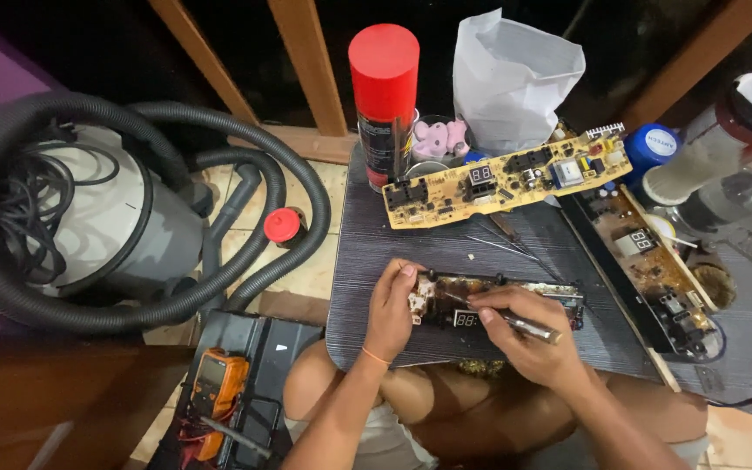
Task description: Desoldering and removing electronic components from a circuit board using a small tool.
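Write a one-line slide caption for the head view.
Left hand steadies a dark circuit board on the small table while the right hand works a metal tool over it.

— How's the light?

— Warm and fairly strong over the table (367,261), seemingly from above. The red cap of the spray can (384,52) and the white bag (515,74) are brightly lit, while the background behind the wooden posts is nearly black.

— Shadows?

— Soft ones under the hands; the lower left corner is dim.

— Sharpness?

— Good at the centre. The right edge is smeared and stretched: the bottle (724,157) there bends, probably from wide-lens distortion. The hose (132,218) curves oddly too.
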